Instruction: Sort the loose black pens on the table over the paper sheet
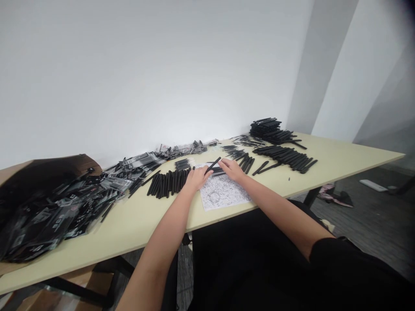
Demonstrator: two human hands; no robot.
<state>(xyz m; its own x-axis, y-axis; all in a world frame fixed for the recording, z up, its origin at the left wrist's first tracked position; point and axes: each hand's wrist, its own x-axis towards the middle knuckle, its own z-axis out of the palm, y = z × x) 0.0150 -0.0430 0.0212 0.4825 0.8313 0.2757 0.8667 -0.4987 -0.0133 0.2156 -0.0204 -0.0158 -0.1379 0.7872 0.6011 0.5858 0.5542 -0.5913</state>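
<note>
L hand [197,178] pinching blk pen [213,165], mid-frame, over top edge of printed sheet [223,194]; R hand [233,169] open, fingers spread, just beside pen. Rows of loose blk pens [168,181] both sides of sheet, more upper R; bagged pens [55,211] heaped lower L on cream table [340,160].

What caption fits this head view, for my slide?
Left hand holds a black stick over a printed sheet, right hand beside it, among bagged packs.

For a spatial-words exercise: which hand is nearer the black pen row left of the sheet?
Left: the left hand is beside the black pen row; the right hand is farther.
</note>
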